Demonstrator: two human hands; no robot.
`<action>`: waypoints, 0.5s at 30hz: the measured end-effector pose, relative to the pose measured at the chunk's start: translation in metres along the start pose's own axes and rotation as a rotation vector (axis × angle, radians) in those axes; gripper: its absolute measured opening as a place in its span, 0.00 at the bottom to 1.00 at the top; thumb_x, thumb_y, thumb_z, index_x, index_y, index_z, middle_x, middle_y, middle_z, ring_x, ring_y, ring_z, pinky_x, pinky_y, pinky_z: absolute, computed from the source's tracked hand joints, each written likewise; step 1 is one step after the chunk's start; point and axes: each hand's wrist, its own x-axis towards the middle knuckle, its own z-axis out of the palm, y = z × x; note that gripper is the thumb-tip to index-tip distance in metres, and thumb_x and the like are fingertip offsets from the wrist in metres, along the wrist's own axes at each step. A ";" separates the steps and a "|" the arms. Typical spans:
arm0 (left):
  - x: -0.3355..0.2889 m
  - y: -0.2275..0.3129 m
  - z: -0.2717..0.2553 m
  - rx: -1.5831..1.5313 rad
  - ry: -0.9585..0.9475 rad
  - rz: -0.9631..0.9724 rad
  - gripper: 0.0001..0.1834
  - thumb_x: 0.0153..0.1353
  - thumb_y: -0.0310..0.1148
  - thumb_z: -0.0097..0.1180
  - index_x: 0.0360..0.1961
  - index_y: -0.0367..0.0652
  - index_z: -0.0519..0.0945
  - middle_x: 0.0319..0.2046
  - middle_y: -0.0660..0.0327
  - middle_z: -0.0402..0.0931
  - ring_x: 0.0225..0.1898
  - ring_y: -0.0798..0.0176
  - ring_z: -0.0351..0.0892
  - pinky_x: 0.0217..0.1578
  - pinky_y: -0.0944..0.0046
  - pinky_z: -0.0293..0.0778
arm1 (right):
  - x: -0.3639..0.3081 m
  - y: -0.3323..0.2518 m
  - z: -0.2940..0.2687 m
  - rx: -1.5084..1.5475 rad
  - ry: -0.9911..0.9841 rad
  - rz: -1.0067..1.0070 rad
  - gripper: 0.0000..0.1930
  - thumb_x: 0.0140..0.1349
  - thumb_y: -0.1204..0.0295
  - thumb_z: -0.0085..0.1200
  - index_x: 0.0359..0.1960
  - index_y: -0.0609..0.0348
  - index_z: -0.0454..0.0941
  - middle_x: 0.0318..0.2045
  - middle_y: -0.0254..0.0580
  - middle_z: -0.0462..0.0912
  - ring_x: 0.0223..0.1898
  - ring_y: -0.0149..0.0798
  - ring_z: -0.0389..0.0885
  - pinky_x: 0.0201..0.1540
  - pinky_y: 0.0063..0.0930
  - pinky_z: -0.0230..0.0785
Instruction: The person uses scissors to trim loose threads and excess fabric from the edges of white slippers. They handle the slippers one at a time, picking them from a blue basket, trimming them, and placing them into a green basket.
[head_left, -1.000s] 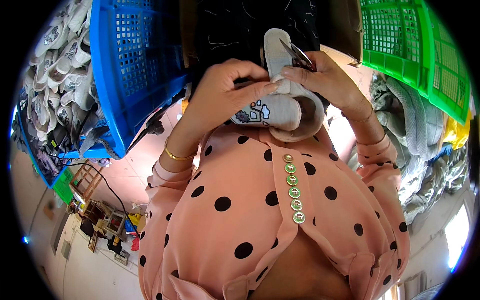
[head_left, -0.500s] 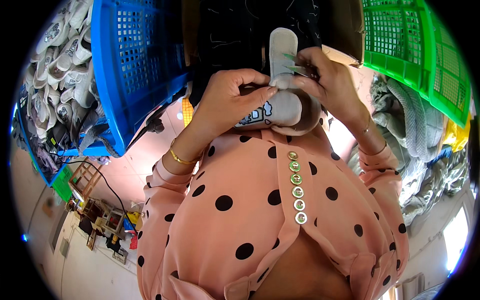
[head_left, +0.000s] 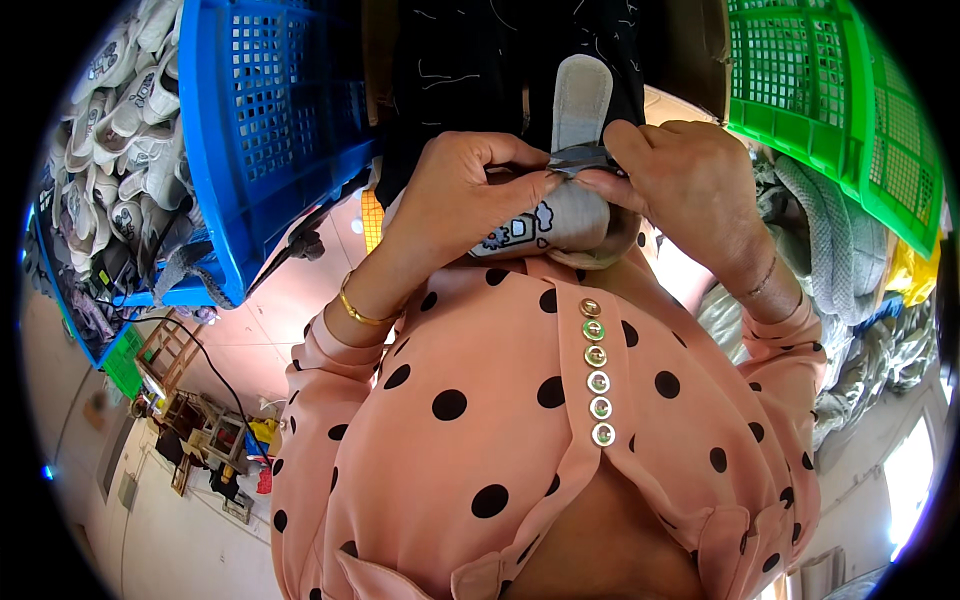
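Observation:
A small light-coloured shoe (head_left: 575,220) with a cartoon print on its side lies in front of my belly, its pale strap (head_left: 582,92) standing up away from me. My left hand (head_left: 465,190) is closed on the shoe, with thumb and index finger pinching at the strap's base. My right hand (head_left: 690,190) is curled closed just beside those fingertips. In it are metal thread snips (head_left: 580,156), mostly covered by the fingers. Their blades lie across the foot of the strap. Whether a thread is between them is too small to tell.
A blue plastic crate (head_left: 215,130) stands at my left, beside a heap of similar pale shoes (head_left: 130,130). At the right is a green crate (head_left: 800,110), with grey shoe pieces (head_left: 830,220) below it. Dark trousers with loose thread bits cover my lap.
My right hand has turned over and come down toward my left fingertips, bringing the snips from beside the strap to its base. The strap has tilted slightly right.

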 end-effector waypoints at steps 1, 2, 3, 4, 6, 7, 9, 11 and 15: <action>0.000 0.000 0.000 -0.002 0.004 -0.004 0.14 0.57 0.34 0.67 0.38 0.32 0.84 0.28 0.60 0.82 0.29 0.75 0.78 0.31 0.76 0.73 | 0.001 0.000 -0.002 -0.014 -0.014 -0.008 0.19 0.59 0.50 0.55 0.25 0.52 0.71 0.15 0.30 0.72 0.20 0.33 0.77 0.23 0.25 0.66; 0.000 0.000 0.001 -0.004 0.008 -0.009 0.14 0.57 0.34 0.67 0.38 0.32 0.84 0.28 0.61 0.82 0.29 0.75 0.78 0.31 0.76 0.73 | 0.001 0.000 -0.004 -0.029 -0.029 -0.015 0.19 0.59 0.50 0.55 0.25 0.52 0.71 0.15 0.30 0.72 0.21 0.32 0.77 0.23 0.25 0.66; 0.000 -0.001 0.001 -0.006 0.011 -0.013 0.14 0.57 0.34 0.67 0.38 0.32 0.84 0.27 0.61 0.82 0.29 0.75 0.78 0.31 0.76 0.73 | 0.001 0.000 -0.004 -0.037 -0.027 -0.026 0.19 0.59 0.50 0.56 0.25 0.52 0.71 0.15 0.30 0.72 0.21 0.32 0.77 0.23 0.25 0.67; 0.000 -0.001 0.001 -0.006 0.011 -0.018 0.14 0.57 0.33 0.67 0.38 0.32 0.84 0.28 0.61 0.82 0.29 0.76 0.77 0.31 0.76 0.73 | 0.002 0.000 -0.004 -0.045 -0.025 -0.037 0.19 0.59 0.50 0.56 0.25 0.51 0.71 0.15 0.30 0.72 0.21 0.33 0.77 0.23 0.26 0.67; 0.000 -0.002 0.001 -0.004 0.008 -0.027 0.13 0.57 0.33 0.67 0.38 0.33 0.84 0.28 0.61 0.82 0.29 0.76 0.77 0.31 0.76 0.72 | 0.002 0.000 -0.005 -0.060 -0.020 -0.050 0.18 0.59 0.51 0.56 0.24 0.51 0.71 0.15 0.30 0.72 0.21 0.33 0.77 0.24 0.26 0.67; 0.000 -0.001 0.001 0.007 0.016 -0.038 0.13 0.57 0.32 0.67 0.38 0.33 0.84 0.28 0.61 0.82 0.29 0.76 0.77 0.31 0.76 0.72 | 0.003 0.000 -0.005 -0.066 -0.018 -0.053 0.18 0.59 0.51 0.56 0.24 0.51 0.71 0.15 0.30 0.72 0.21 0.33 0.77 0.24 0.26 0.67; -0.001 0.002 0.003 0.027 0.031 -0.058 0.13 0.56 0.32 0.67 0.38 0.33 0.84 0.27 0.62 0.82 0.29 0.76 0.77 0.31 0.76 0.72 | 0.003 0.000 -0.005 -0.068 -0.025 -0.052 0.18 0.59 0.51 0.56 0.24 0.51 0.71 0.15 0.31 0.73 0.21 0.33 0.77 0.23 0.26 0.67; -0.002 -0.001 0.004 -0.005 0.034 -0.043 0.13 0.56 0.31 0.67 0.38 0.33 0.84 0.28 0.61 0.82 0.30 0.75 0.78 0.32 0.76 0.73 | 0.004 0.001 -0.005 -0.058 -0.040 -0.042 0.19 0.59 0.50 0.55 0.23 0.51 0.71 0.14 0.32 0.73 0.20 0.33 0.77 0.22 0.27 0.66; -0.005 -0.005 0.004 0.031 0.072 0.040 0.13 0.55 0.32 0.66 0.39 0.35 0.86 0.33 0.53 0.83 0.34 0.66 0.84 0.36 0.70 0.78 | 0.004 0.008 -0.006 0.312 -0.003 0.181 0.18 0.59 0.54 0.59 0.27 0.55 0.74 0.17 0.36 0.76 0.22 0.36 0.79 0.23 0.27 0.67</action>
